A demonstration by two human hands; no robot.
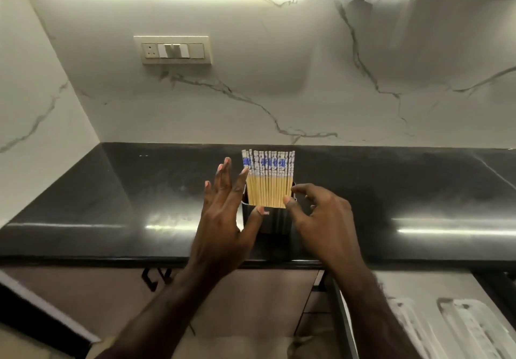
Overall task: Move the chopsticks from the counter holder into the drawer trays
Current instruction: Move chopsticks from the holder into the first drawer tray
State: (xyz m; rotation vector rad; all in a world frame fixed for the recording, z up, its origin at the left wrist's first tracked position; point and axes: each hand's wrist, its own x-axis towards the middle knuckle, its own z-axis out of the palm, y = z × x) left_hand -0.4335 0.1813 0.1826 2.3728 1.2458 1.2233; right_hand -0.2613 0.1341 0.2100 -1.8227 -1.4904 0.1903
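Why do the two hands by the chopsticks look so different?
The left hand has straight, spread fingers pointing up beside the chopsticks; the right hand has curled fingers. The left hand's thumb lies on the front of the black holder; the right hand's thumb and finger reach for the chopsticks' right edge. Both flank the holder, and neither has lifted any chopsticks yet.

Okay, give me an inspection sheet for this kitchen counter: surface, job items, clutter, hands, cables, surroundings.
Surface: black countertop, glossy, with light reflections.
Job's things: chopsticks upright in a row in the dark holder; drawer trays in the open drawer at lower right, contents unclear.
Clutter: nothing seen.
Hands: left hand open, fingers spread, beside the chopsticks, thumb at the holder's front; right hand with fingers loosely curled at the chopsticks' right edge, grip cannot be told.
Cables: nothing seen.
Surroundings: marble backsplash, switch panel, cabinet doors below.
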